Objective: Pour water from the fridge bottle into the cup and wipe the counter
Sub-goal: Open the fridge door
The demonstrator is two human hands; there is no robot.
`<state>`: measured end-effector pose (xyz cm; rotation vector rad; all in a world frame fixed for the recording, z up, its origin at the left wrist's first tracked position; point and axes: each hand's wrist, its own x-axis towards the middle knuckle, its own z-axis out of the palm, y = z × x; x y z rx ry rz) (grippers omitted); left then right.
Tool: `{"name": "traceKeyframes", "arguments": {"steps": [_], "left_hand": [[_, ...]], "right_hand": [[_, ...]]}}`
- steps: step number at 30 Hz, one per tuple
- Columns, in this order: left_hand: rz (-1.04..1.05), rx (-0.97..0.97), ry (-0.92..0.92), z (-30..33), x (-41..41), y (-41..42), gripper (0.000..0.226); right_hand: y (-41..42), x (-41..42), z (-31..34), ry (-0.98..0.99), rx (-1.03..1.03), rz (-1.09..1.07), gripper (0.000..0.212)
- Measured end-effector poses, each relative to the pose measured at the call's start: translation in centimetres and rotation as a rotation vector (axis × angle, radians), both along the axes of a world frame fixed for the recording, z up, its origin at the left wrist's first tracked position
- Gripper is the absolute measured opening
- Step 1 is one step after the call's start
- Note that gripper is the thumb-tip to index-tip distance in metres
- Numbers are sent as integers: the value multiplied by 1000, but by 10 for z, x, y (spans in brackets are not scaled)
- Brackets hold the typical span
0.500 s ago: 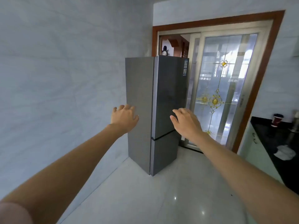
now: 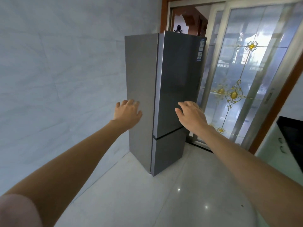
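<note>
Currently, with my left hand (image 2: 127,113) and right hand (image 2: 191,115) both spread and empty, I judge the centre-frame fridge (image 2: 178,82) door stiff, best pulled at its edge.

Pale marble walls (image 2: 57,71); glossy floor (image 2: 164,202); ornate glass door (image 2: 237,79).
</note>
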<state>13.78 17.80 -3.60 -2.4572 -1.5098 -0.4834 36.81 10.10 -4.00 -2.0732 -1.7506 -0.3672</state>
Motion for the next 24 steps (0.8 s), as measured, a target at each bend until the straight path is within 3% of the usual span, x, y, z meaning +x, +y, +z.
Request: {"name": "traceKeyframes", "arguments": {"steps": [13, 24], "left_hand": [[53, -154, 23, -80, 42, 137, 48], [-13, -75, -6, -61, 73, 322, 48]], "right_hand": [[154, 44, -88, 2, -174, 75, 47], [324, 72, -73, 8, -95, 8, 46]]}}
